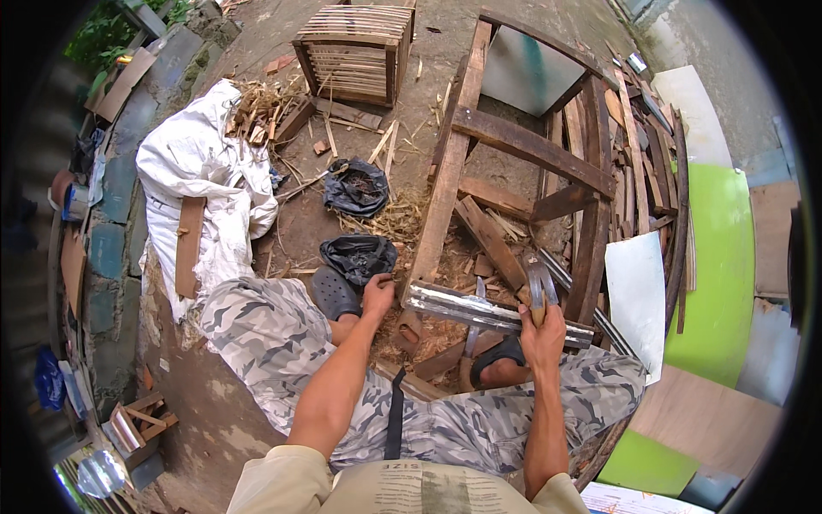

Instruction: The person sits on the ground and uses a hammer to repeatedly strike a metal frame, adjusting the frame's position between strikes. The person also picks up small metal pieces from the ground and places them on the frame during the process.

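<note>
My right hand [543, 336] is wrapped round the handle of a hammer [538, 281], its metal head pointing up and away from me. The fist is beside a scuffed white-and-grey bar [454, 304] lying across the near end of a dark wooden frame [445, 206]. My left hand [378, 296] is at the right edge of a black plastic bag [358, 255], its fingers drawn together. What they hold, if anything, is too small to tell. A second black bag [355, 187] with brownish contents stands just beyond. Between my legs a blade-like tool [471, 343] leans by my right foot.
A slatted wooden crate [355, 56] stands at the far side. White sacking [201, 163] with wood scraps lies left. Timber strips [634, 154] are piled right of the frame, beside a green panel [709, 265] and a pale sheet [635, 295]. Shavings and offcuts litter the ground.
</note>
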`<control>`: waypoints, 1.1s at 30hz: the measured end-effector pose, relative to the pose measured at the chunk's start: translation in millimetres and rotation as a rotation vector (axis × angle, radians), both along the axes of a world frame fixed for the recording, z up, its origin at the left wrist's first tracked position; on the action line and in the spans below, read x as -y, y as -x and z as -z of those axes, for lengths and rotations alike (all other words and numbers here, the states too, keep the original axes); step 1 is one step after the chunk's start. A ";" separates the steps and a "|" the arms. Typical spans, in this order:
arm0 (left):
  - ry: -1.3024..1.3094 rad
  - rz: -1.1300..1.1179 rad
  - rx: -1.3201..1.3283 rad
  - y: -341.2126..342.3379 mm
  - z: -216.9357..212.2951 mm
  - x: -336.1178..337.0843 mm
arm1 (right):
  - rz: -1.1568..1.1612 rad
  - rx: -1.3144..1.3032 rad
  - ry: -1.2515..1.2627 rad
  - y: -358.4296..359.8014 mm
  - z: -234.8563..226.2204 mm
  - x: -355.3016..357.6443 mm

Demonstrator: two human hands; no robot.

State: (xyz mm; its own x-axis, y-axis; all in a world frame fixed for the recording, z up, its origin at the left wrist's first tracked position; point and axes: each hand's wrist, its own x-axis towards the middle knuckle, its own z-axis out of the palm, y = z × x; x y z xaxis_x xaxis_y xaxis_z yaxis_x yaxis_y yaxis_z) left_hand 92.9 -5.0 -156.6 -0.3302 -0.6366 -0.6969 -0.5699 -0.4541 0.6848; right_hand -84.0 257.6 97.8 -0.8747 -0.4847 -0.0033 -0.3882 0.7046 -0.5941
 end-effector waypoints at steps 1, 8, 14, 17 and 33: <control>0.063 0.131 -0.027 -1.3 0.6 0.0 | -0.014 0.059 -0.004 0.8 -0.7 -2.6; 0.492 0.789 -0.138 -17.9 -26.0 -7.6 | 0.058 -0.067 0.069 11.0 1.3 -24.0; 0.472 0.487 -0.100 1.3 -54.7 -36.6 | 0.466 -0.225 0.057 19.1 -11.9 -69.1; 0.515 0.511 -0.117 1.5 -58.8 -33.8 | 0.656 -0.108 0.079 22.3 -10.0 -94.1; -0.352 0.149 -0.465 47.4 -129.6 13.2 | 0.833 0.701 0.743 81.3 82.0 -170.5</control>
State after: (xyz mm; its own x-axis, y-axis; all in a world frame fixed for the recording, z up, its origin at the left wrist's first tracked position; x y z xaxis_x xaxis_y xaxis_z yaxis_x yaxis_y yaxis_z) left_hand 45.5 -18.2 -27.1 -0.7187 -0.3174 -0.6187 -0.3215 -0.6373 0.7003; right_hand -165.3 428.2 15.8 -0.8321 0.1120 -0.5432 0.5469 0.0023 -0.8372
